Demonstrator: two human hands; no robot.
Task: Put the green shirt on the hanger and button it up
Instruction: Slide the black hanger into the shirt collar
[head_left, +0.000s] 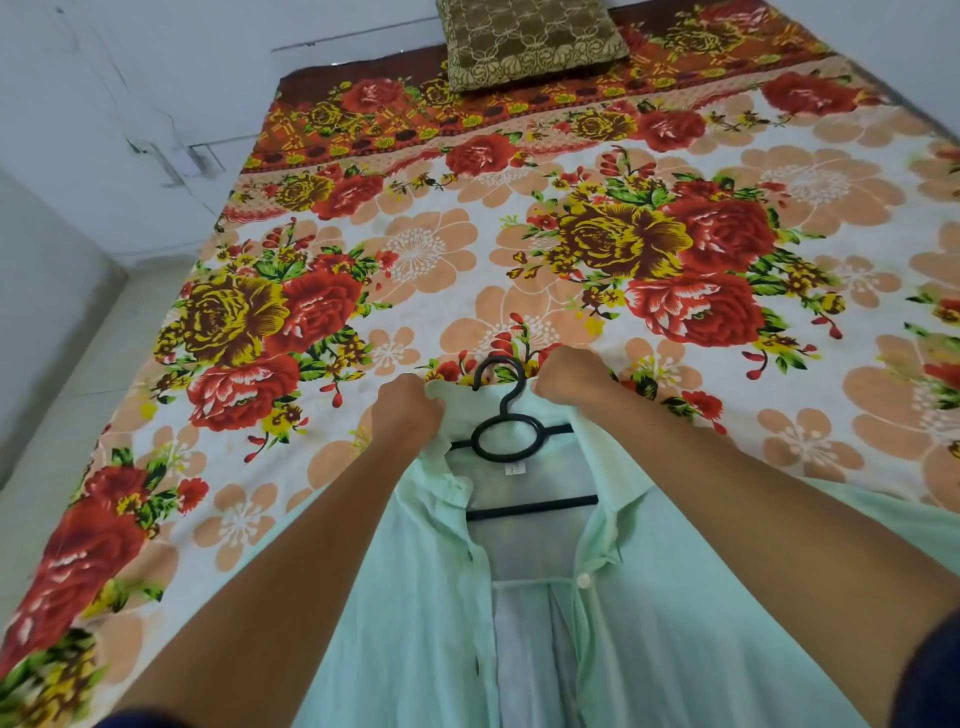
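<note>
Obs. 1: The green shirt (415, 597) lay front-up on the bed sheet (675, 171), collar end away from the person, tails running toward them and out of the bottom of the view. It was pale mint, thin and slightly see-through.

Obs. 2: The black hanger (506, 434) sat inside the shirt. Its hook poked out past the collar, between the two hands. Its ring and both cross-bars showed through the open neck; the bar ends were hidden under the shoulders.

Obs. 3: The left hand (408, 413) was closed into a fist on the collar edge, just left of the hook. Fabric bunched under the knuckles; fingertips were not visible.

Obs. 4: The right hand (571, 379) was likewise clenched on the collar's other side, just right of the hook and slightly farther from the person than the left. The collar band stretched between the two fists.

Obs. 5: The placket stood open. One white button (583, 580) showed on the front panel below the right forearm, unfastened. A small white label (515, 469) sat just under the hanger ring.

Obs. 6: Well beyond both hands, at the head of the bed, lay an olive-brown patterned cushion (532, 41). The sheet carried large red and yellow roses.
</note>
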